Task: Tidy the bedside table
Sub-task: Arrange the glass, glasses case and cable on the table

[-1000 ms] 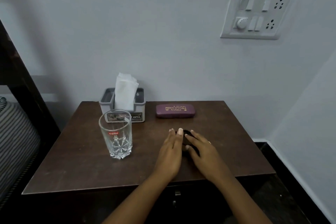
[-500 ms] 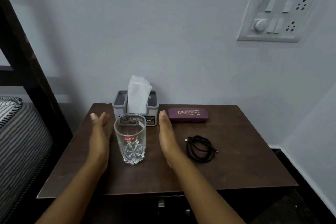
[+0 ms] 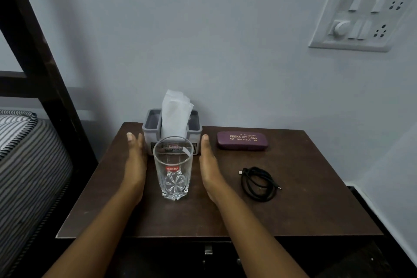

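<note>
A clear drinking glass with a red label stands upright near the middle of the dark wooden bedside table. Behind it sits a grey tissue holder with a white tissue sticking up. My left hand is flat and upright left of the holder, fingers straight, holding nothing. My right hand mirrors it on the right side. Both palms face inward and flank the glass and holder; whether they touch the holder I cannot tell. A purple glasses case lies at the back right. A coiled black cable lies right of my right hand.
A bed with a striped mattress and a dark frame post stands left of the table. A wall switch panel hangs high on the right. A drawer handle shows below the table's front edge.
Both hands left the coiled cable, which now lies bare, and moved left to either side of the glass. Since half a second ago they have reached further back beside the tissue holder.
</note>
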### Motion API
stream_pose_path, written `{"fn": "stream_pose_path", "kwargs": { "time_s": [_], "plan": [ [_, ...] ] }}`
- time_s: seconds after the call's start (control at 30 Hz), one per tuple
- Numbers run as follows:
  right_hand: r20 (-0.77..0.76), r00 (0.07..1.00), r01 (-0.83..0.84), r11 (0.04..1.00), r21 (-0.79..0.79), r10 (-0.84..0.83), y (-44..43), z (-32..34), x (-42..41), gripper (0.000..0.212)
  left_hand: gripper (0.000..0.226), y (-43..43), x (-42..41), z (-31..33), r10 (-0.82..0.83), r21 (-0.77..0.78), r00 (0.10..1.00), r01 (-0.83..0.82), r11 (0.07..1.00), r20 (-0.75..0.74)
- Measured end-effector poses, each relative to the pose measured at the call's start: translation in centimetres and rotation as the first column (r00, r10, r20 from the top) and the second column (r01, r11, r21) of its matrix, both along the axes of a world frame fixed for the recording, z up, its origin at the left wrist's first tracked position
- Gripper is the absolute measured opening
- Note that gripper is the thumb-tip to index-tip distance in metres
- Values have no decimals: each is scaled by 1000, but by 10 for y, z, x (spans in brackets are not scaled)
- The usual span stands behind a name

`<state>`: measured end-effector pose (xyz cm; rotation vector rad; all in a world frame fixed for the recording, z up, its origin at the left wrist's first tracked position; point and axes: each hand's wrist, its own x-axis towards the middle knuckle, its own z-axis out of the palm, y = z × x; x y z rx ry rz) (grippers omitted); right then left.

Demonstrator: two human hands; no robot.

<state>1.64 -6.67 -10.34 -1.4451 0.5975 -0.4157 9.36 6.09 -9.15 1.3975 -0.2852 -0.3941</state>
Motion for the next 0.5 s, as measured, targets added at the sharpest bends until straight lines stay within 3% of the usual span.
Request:
{"fn": "stream_pose_path", "kwargs": {
  "time_s": [0.07,0.13,0.27,0.4,0.5],
  "plan": [
    [45,999,27,999,37,-29,8,-4,-16,64,82,9,-12,0,57,-25,998,-58,998,-34],
    [82,996,29,999,20,-31,20,-12,-38,75,75,20,-34,-3,58,-62,998,-60,996,-26],
    [55,997,-54,990,-131,62,47,-18,-65,76,110,30,-80,-5,-73,-92,997,69,993,-33],
    [17,997,-67,958,-279,74,54,-11,-72,65,88,22,-92,-6,-48,-45,999,48,998,-2],
    [7,997,-74,953,-294,80,55,-7,-73,60,98,21,-85,-17,-11,-46,999,9,999,-38]
  ]
}}
